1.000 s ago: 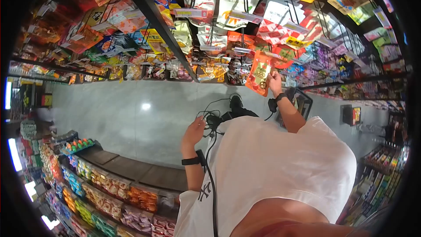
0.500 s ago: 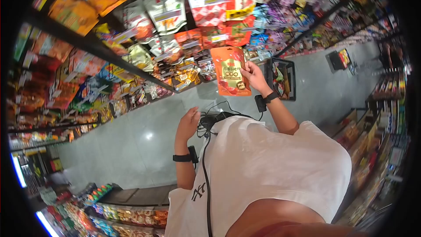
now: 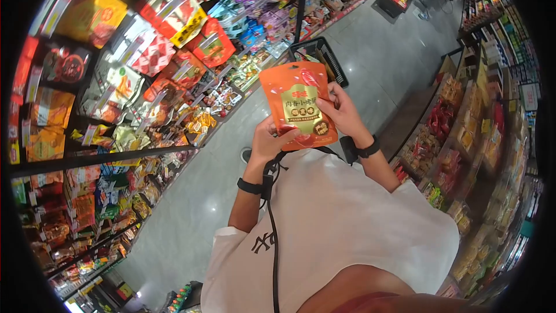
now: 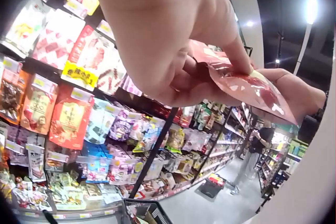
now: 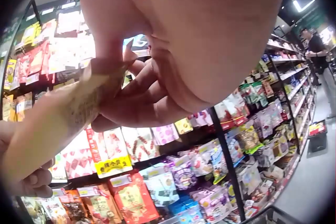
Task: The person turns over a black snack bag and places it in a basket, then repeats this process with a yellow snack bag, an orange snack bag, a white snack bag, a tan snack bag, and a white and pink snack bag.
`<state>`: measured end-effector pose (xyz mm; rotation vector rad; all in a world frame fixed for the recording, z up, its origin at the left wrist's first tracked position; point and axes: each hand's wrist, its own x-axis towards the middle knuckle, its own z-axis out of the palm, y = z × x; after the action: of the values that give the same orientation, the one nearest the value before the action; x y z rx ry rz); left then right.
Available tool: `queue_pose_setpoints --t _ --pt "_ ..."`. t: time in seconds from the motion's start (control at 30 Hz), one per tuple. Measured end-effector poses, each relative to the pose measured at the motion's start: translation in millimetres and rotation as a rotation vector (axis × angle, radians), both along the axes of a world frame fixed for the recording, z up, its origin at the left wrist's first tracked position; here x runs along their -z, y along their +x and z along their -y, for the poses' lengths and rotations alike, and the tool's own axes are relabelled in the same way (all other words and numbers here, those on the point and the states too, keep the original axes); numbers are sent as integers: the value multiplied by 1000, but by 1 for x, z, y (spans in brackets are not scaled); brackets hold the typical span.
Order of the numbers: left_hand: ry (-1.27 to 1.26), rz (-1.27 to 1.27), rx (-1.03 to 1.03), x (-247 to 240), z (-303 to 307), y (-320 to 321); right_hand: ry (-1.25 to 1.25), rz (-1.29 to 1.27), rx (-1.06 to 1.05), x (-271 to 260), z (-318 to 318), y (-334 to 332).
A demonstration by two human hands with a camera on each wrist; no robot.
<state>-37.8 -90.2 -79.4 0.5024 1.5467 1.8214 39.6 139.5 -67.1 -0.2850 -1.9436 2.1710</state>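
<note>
An orange snack pouch (image 3: pixel 298 90) with a gold label panel and Chinese lettering is held in front of the white shirt, its printed face turned up to the head camera. My left hand (image 3: pixel 269 142) pinches its lower left corner, thumb on the front. On the opposite edge my right hand (image 3: pixel 343 117) grips the pouch, thumb over the front and fingers behind. Seen edge-on in the left wrist view, the pouch (image 4: pixel 252 88) spans between both hands. In the right wrist view the pouch (image 5: pixel 58 121) is blurred and pale from glare.
Hanging snack bags (image 3: pixel 214 43) fill the rack on the left and ahead. A black shopping basket (image 3: pixel 333 61) stands on the grey floor (image 3: pixel 231 156) beyond the right hand. Packed shelves (image 3: pixel 452 122) line the right side. Farther down the aisle stands a person (image 4: pixel 257 150).
The pouch has come away from the rack in my right hand and closer to my body. My left hand has risen and taken hold of its lower corner. The view has turned right.
</note>
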Motion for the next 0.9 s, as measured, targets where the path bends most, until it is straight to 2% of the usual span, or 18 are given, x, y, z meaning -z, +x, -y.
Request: queue_pose_setpoints --t 0.03,0.13,0.23,0.33,0.43,0.57,0.67,0.77,0.9 --pt "-1 -20 23 0 -15 6 -126 21 33 -6 -8 15" --pt "-47 -104 41 -12 -50 14 -142 97 104 -11 -39 44" --pt "-108 -148 2 -27 -82 16 147 143 120 1 -71 66" --pt "-138 -251 -64 -19 -114 16 182 194 253 -10 -85 79" --pt "-251 -343 -46 -29 -147 10 198 180 265 -17 -109 80" --pt "-318 -431 52 -23 -198 -6 344 230 93 -41 -148 71" --pt "-418 -384 160 -55 -247 -24 408 207 105 -48 -176 58" --pt "-292 -690 143 -52 -298 -42 400 156 130 -55 -207 38" --pt "-85 -804 302 -53 -360 -66 243 168 163 -51 -256 17"
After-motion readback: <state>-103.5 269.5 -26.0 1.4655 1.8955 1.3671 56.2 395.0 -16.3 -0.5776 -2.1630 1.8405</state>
